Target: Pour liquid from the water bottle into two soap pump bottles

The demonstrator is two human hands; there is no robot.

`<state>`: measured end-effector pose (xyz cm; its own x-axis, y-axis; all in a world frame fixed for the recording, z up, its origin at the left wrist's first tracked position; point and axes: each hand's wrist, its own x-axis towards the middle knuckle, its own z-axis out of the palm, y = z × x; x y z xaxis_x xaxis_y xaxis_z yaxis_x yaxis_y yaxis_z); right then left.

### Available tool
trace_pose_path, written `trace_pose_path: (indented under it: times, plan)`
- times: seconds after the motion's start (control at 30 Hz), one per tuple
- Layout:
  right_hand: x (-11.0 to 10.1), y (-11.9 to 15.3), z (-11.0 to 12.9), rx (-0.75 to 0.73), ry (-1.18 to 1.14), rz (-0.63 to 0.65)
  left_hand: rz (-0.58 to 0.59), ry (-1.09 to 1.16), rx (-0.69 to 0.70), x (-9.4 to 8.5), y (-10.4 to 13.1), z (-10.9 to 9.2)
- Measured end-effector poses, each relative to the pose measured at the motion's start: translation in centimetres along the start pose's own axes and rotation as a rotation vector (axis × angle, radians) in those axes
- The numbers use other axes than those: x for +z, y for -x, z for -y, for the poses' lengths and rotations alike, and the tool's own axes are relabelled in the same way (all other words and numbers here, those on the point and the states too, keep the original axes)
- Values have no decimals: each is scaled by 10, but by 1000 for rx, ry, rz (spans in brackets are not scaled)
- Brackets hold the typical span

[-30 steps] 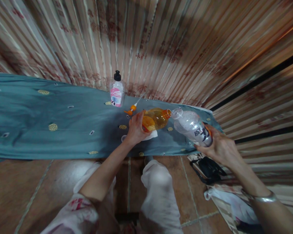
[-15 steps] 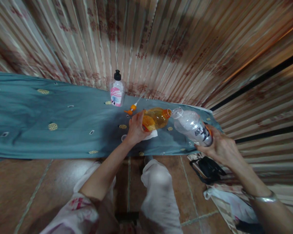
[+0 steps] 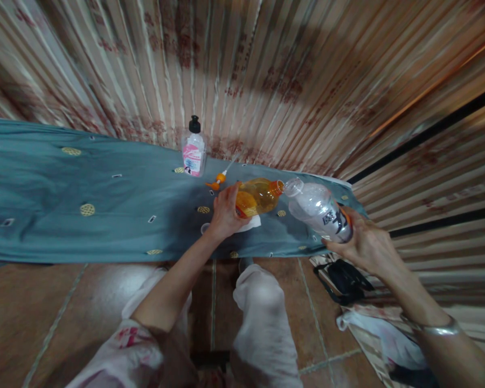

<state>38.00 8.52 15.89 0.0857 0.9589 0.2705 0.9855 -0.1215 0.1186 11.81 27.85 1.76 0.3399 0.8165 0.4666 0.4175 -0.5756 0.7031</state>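
Observation:
My left hand (image 3: pixel 226 214) is closed around the base of an orange see-through bottle (image 3: pixel 261 196), which lies nearly level with its neck to the right. My right hand (image 3: pixel 361 242) grips a clear plastic bottle (image 3: pixel 317 210) with a black and white label, tilted so its mouth points up and left. The two open mouths meet or almost touch; I cannot tell which. An orange pump head (image 3: pixel 217 182) with a thin tube lies beyond my left hand. A white piece (image 3: pixel 250 223) of paper or a label shows under the orange bottle.
A bottle with a black cap and pink label (image 3: pixel 194 153) stands at the back, by the pleated curtain (image 3: pixel 234 70). A green patterned cloth (image 3: pixel 117 215) covers the long table. On the tiled floor to the right lie a black bag (image 3: pixel 343 280) and a white cloth or bag (image 3: pixel 396 337).

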Motion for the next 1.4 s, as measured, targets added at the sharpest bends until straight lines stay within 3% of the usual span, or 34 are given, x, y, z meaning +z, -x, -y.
trace_pose_path:
  times: [1.4]
  plan:
    - [-15,-3,12,60,61,89,34,-14,-35,-4,-1,-5]
